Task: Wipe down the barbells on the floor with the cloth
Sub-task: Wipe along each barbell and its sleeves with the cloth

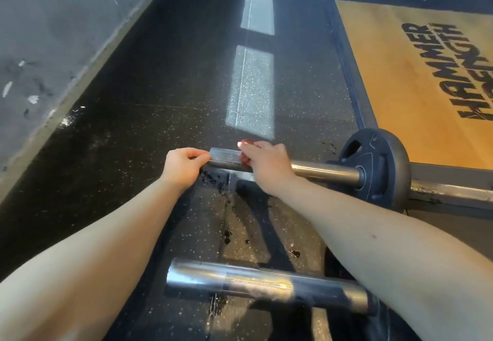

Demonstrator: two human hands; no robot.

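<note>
A smooth, cylindrical steel barbell (320, 171) is laid on the black, white-speckled rubber floor (133, 127), and a round black weight plate (373, 170) is carried on its sleeve. Just left of the plate, a reddish cloth (245, 159) is wrapped on the sleeve and gripped by the right hand (264, 164), with the fingers curled over it. Further left of the plate, the sleeve's end is pinched by the left hand (184, 166). A second barbell (266, 283), shiny and round, is laid nearer than the plate. Beyond the plate a tan wooden platform (400, 74) with black lettering is set; far left of it, a rough grey wall (53, 33) is seen.
</note>
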